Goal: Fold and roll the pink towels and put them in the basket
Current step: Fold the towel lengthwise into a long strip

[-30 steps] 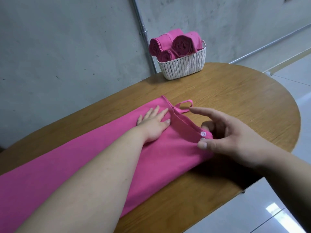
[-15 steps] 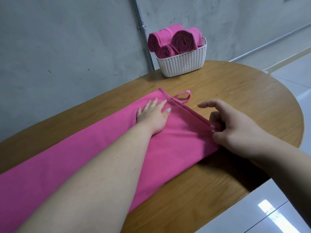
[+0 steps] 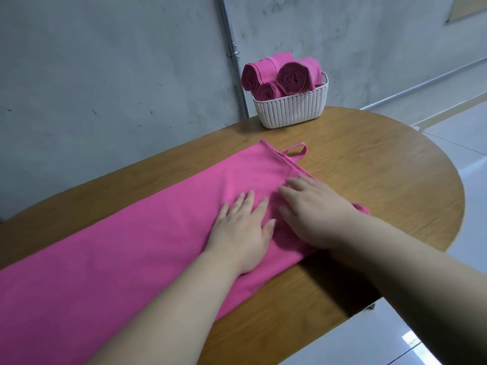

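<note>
A long pink towel (image 3: 131,246), folded into a strip, lies diagonally across the wooden table (image 3: 382,167). Its far end has a hanging loop (image 3: 296,150). My left hand (image 3: 242,227) lies flat on the towel near that end, fingers straight. My right hand (image 3: 316,214) rests on the towel's near corner beside it, fingers spread over the hem; a small fold of cloth pokes out behind its wrist. A white woven basket (image 3: 292,109) at the table's far edge holds three rolled pink towels (image 3: 292,79).
A grey concrete wall with a vertical metal pipe (image 3: 233,54) stands behind the table. The table's rounded end is on the right, with tiled floor (image 3: 461,143) beyond and below it.
My right hand has moved left from the towel's end corner onto the cloth beside my left hand. My left hand has slid back toward me. The view has shifted.
</note>
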A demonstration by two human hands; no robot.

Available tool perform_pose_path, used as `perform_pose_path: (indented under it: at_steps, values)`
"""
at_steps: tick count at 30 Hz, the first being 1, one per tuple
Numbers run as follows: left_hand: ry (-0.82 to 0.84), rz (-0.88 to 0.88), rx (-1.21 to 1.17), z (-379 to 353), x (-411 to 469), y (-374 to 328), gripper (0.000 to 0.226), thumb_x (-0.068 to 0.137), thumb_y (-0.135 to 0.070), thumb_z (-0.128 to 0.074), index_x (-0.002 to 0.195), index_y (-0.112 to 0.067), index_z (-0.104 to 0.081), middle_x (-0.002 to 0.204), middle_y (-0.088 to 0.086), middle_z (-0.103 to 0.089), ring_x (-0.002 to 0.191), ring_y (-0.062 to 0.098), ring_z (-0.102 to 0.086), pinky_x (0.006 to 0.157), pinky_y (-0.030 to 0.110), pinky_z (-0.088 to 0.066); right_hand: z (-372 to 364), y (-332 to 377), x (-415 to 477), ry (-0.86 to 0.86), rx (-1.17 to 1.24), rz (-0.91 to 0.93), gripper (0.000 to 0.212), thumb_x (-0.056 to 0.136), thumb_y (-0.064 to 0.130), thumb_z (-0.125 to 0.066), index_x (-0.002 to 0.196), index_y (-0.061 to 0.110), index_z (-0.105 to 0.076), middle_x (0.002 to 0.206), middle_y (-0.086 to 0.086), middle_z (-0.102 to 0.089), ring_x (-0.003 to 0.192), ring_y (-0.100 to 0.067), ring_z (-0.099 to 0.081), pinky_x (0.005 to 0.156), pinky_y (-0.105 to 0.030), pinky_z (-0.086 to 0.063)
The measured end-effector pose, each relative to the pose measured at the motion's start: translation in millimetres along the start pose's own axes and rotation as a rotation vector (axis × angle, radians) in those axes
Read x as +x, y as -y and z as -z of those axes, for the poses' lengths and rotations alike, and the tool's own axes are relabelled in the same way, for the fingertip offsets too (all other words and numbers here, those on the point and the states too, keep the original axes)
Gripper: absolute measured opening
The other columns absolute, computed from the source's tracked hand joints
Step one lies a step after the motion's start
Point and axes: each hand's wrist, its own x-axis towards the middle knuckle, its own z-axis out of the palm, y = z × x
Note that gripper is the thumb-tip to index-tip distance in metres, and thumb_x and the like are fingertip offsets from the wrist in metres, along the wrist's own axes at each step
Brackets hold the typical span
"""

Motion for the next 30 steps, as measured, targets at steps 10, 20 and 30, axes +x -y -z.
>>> perform_pose_path:
  at_steps: [10, 20, 30]
  values:
    - [0.004, 0.065, 0.003, -7, -32, 1, 0.068, 0.103, -0.054, -0.023, 0.161, -0.02, -0.013, 0.168, 0.009, -0.006, 0.155, 0.024, -0.003, 0.125, 0.047, -0.008, -2, -2, -5, 0.229, -0.129, -0.102, 0.076, 0.1, 0.066, -0.018, 0.162, 0.024, -0.003, 0.17, -0.006, 0.004, 0.156, -0.025, 0.006, 0.125, -0.051, -0.002]
    - [0.061, 0.296, -0.018, -14, -93, 4, 0.082, 0.096, -0.071, -0.017, 0.161, -0.025, 0.003, 0.168, 0.011, 0.008, 0.154, 0.029, 0.009, 0.121, 0.06, 0.0, -10, 27, -1, 0.159, -0.114, -0.06, 0.07, 0.102, 0.059, -0.025, 0.16, 0.022, -0.014, 0.169, -0.007, -0.008, 0.156, -0.026, -0.003, 0.124, -0.054, -0.009]
    - [0.056, 0.464, -0.103, -16, -138, 76, 0.069, 0.101, -0.063, -0.015, 0.16, -0.033, 0.002, 0.168, 0.003, 0.01, 0.154, 0.03, 0.012, 0.122, 0.056, 0.005, -24, 96, -2, 0.127, -0.11, 0.019, 0.064, 0.102, 0.055, -0.025, 0.157, 0.022, -0.021, 0.166, -0.008, -0.015, 0.154, -0.028, -0.01, 0.12, -0.056, -0.014]
